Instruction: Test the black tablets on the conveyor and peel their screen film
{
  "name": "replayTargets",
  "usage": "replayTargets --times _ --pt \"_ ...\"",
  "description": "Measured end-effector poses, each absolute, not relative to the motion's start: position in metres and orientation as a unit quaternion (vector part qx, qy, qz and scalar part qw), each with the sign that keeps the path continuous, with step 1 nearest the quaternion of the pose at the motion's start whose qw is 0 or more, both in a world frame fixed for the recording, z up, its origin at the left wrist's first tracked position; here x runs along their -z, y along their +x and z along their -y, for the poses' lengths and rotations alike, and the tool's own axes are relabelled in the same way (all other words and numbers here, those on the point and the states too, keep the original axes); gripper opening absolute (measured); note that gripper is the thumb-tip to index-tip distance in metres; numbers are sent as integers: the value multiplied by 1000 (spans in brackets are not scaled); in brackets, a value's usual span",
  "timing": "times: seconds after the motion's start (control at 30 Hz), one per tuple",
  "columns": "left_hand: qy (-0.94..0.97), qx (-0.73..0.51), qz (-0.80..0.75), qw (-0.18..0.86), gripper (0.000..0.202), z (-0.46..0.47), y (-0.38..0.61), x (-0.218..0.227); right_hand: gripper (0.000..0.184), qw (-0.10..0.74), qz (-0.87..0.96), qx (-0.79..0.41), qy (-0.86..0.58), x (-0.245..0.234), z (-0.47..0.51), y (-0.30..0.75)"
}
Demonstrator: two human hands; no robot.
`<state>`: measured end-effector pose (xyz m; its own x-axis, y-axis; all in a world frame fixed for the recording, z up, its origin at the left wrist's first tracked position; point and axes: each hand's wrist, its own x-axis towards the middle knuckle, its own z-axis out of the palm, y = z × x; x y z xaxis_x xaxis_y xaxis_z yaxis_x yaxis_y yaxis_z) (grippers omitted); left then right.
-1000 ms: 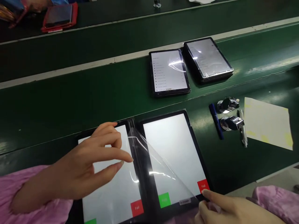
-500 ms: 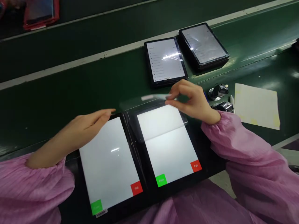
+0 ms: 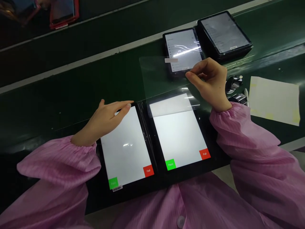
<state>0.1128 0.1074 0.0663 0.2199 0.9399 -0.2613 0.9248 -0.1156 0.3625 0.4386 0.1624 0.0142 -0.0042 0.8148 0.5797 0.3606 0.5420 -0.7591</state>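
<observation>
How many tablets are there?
5. A left near tablet and a right near tablet lie side by side; a left far tablet and a right far tablet sit up the green belt; a red-cased tablet is cut off top left. Others may be out of view.

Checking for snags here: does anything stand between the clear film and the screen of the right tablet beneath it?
Nothing visible does. The clear film rises from the top of the right tablet to the right hand. The left hand is off to the side, over the left tablet.
</observation>
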Motion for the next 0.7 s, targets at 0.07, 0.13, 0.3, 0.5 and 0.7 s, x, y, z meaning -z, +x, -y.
replayTargets --times 0.07,0.13,0.3,0.5,0.7 --pt "757 -53 -615 215 51 -104 114 -67 22 548 684 -200 -438 -14 -161 439" --pt "766 -72 -604 207 47 -102 114 -65 23 538 692 -192 -442 -14 -160 440" --pt "760 -179 -595 188 36 -104 115 -60 23 529 698 -189 -444 -15 -157 439" --pt "741 -228 -599 200 28 -78 111 -73 24 523 710 -195 -428 -26 -141 442" --pt "857 -182 -425 229 38 53 101 -106 5 383 771 -312 -402 -63 -67 457"
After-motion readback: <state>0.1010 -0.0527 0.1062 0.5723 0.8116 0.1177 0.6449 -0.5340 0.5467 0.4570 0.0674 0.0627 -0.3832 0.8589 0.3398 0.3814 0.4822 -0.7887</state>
